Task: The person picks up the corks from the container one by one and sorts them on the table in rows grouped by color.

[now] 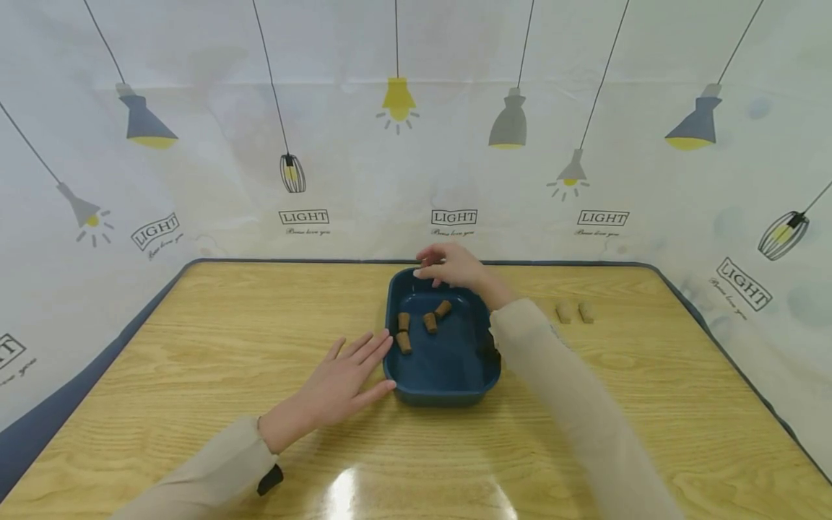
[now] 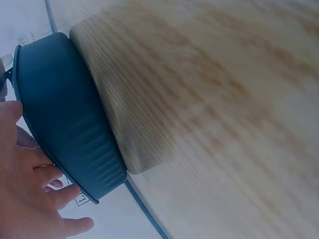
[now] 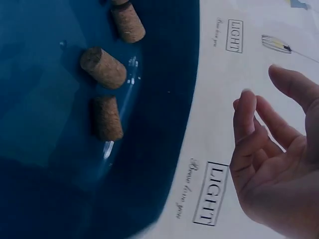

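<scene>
Left hand [image 1: 341, 383] on the dish [image 1: 448, 368], right hand [image 1: 458, 269] above its far end

The blue dish sits on the wooden table [image 1: 260, 325], in front of the person, with 4 brown corks [image 1: 430, 323] lying in its left and far part. Another 2 paler pieces [image 1: 575, 313] lie on the table, right of the dish and well apart from it.

The hands are apart. The left one touches the dish's left rim with its fingers straight and spread; the right one holds nothing, its fingers loosely bent and its thumb clear of them.

The step looks like steadying the dish while working over it. Light, sideways contact at the rim should serve best, since a downward push could tip the dish and roll the corks. The right wrist and sleeve would do well to pass above the rim, and a cork probably takes a gentle thumb-and-finger pinch around its sides.
</scene>
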`<state>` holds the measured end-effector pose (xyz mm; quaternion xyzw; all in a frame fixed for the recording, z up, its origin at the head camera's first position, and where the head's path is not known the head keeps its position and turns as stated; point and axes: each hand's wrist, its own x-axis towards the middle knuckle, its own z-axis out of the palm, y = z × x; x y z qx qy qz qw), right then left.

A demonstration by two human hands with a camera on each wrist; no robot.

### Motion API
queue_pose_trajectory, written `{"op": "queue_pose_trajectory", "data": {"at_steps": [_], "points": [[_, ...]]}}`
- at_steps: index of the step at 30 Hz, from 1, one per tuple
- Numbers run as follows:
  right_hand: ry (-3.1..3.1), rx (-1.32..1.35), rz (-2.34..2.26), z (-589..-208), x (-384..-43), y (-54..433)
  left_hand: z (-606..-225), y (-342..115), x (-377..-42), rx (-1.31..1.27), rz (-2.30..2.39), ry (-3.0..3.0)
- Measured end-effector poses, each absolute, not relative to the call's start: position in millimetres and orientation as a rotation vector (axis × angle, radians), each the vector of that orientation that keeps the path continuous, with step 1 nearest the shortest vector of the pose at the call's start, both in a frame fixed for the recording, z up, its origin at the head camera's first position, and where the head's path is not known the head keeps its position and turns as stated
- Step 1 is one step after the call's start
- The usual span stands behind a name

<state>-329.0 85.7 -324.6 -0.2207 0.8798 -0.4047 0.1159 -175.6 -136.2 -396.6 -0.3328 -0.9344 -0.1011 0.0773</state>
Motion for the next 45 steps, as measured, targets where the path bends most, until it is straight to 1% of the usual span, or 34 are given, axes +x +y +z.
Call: {"op": "queue_pose_trajectory", "data": {"at_steps": [4, 13, 21, 29, 45], "points": [[2.537, -0.625, -1.130, -336, -331, 80, -397, -136, -176, -0.998, -0.308, -2.796], [2.412, -0.668, -0.999, -358, -333, 80, -399, -136, -176, -1.007, -0.309, -2.772], [2.416, -0.644, -0.867, -368, -333, 83, -397, -136, -175, -1.002, -0.322, -2.784], [2.377, -0.625, -0.854, -375, -331, 86, -397, -136, -176, -1.000, -0.332, -2.793], [2.300, -0.643, -0.728, -387, -341, 92, -398, -136, -176, -1.000, -0.332, -2.780]]}}
